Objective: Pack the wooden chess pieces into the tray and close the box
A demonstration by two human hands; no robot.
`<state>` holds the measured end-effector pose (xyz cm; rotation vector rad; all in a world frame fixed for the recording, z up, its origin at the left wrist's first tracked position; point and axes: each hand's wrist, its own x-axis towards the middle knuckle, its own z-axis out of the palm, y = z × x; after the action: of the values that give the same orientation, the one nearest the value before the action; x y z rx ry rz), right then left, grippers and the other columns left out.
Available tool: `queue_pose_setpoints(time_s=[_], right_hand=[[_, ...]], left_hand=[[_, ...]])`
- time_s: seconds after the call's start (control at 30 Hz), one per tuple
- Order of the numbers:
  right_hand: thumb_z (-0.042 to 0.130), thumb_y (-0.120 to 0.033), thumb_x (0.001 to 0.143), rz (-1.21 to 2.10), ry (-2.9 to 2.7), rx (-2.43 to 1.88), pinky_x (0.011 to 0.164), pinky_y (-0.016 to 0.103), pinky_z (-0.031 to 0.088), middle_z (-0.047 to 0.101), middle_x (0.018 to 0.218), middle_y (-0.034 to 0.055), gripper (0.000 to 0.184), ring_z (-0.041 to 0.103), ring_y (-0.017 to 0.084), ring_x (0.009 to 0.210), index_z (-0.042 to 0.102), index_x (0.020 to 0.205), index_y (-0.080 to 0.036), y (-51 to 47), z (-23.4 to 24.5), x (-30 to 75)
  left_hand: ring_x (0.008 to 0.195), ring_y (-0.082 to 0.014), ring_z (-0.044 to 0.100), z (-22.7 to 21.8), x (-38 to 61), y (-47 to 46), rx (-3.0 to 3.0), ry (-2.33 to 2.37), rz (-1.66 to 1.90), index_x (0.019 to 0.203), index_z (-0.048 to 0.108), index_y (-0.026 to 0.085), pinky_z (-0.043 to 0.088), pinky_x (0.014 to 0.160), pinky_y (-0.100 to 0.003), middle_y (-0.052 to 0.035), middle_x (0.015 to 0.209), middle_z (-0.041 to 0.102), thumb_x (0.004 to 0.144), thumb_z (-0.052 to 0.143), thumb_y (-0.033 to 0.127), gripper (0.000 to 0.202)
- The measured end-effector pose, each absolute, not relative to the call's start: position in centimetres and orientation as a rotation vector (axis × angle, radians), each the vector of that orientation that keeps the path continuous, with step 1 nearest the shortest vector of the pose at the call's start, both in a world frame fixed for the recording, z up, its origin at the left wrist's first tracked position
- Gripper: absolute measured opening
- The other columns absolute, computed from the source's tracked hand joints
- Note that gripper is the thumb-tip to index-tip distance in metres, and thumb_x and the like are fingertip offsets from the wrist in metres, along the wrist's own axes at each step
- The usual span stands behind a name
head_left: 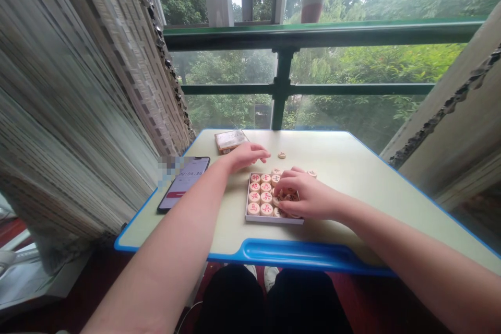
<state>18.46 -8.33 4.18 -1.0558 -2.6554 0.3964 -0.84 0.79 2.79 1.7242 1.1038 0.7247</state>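
My left hand (247,156) reaches over the table past the box, its fingers stretched out and holding nothing. A single round Chinese chess piece (282,155) lies a short way to the right of its fingertips. Below is a shallow white box (274,220) with rows of wooden Chinese chess pieces (254,197), red characters on the left side and dark ones further right. My right hand (305,194) curves over the right part of this box, fingers and thumb bent around pieces there. Its palm hides several of them.
A phone (183,185) showing a timer lies at the table's left edge. Behind my left hand is a flat box-like case (230,141). Another loose piece (312,173) sits beyond my right hand. The table (352,167) has a blue rim and front groove, with curtains on both sides.
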Motion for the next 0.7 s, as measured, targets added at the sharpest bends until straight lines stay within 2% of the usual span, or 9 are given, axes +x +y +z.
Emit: queue_pose_setpoints(time_s=[0.17,0.37,0.53,0.7], right_hand=[[0.059,-0.017,0.067,0.365,-2.653,-1.078,0.077,0.033,0.038,0.059,0.078,0.0043,0.017,0.049,0.019,0.079,0.066,0.082,-0.02,-8.33,4.08,18.18],[0.059,-0.018,0.067,0.371,-2.624,-1.132,0.075,0.032,0.039,0.059,0.078,0.004,0.017,0.049,0.02,0.082,0.066,0.082,-0.021,-8.35,3.95,18.18],[0.059,-0.017,0.067,0.335,-2.654,-1.104,0.077,0.032,0.039,0.059,0.078,0.0044,0.015,0.049,0.02,0.079,0.067,0.079,-0.021,-8.59,4.27,18.11],[0.056,-0.017,0.071,0.345,-2.667,-1.066,0.077,0.033,0.039,0.059,0.078,0.0055,0.014,0.049,0.019,0.078,0.07,0.074,-0.021,-8.37,4.38,18.41]], left_hand=[[0.06,-0.0093,0.041,2.86,-0.88,0.81,1.734,1.108,0.698,0.088,0.067,0.015,0.032,0.056,-0.024,-0.0047,0.079,0.065,0.065,0.06,0.039,0.034],[0.06,-0.0099,0.041,3.21,-0.66,0.52,1.734,1.109,0.684,0.089,0.067,0.015,0.031,0.055,-0.024,-0.005,0.079,0.065,0.065,0.058,0.037,0.034],[0.062,-0.01,0.041,3.04,-0.79,0.5,1.736,1.12,0.678,0.084,0.068,0.016,0.031,0.055,-0.024,-0.0042,0.081,0.065,0.062,0.056,0.027,0.027],[0.062,-0.0101,0.042,2.71,-0.84,0.92,1.702,1.118,0.67,0.092,0.067,0.016,0.031,0.054,-0.023,-0.0044,0.081,0.066,0.064,0.055,0.026,0.032]])
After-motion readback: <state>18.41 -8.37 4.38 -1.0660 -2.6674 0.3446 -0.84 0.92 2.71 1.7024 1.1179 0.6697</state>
